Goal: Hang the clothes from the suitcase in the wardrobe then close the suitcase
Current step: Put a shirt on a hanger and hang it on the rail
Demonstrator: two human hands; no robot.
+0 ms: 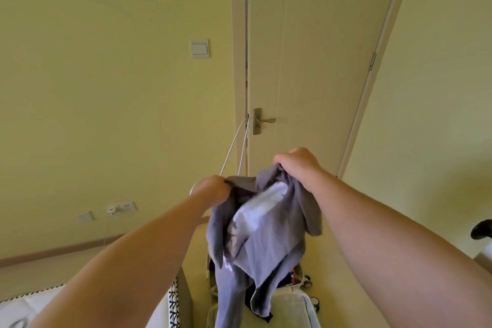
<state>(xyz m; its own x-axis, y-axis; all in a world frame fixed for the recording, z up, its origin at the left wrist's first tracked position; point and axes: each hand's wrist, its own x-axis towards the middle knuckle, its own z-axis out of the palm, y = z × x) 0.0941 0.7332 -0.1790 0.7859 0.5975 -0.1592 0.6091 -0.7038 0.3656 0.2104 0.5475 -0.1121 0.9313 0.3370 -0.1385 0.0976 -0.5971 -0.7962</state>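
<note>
One pale yellow wall (106,114) and one closed cream door (306,61) fill the far view. Near, low centre, sits one pale suitcase (292,306). Above it, the left hand (213,189) and right hand (298,162) each grip one grey fabric garment (269,242) on one thin wire hanger (234,146).

Crumpled grey garment (269,242), white lining showing, hangs above the suitcase (292,306).
</note>
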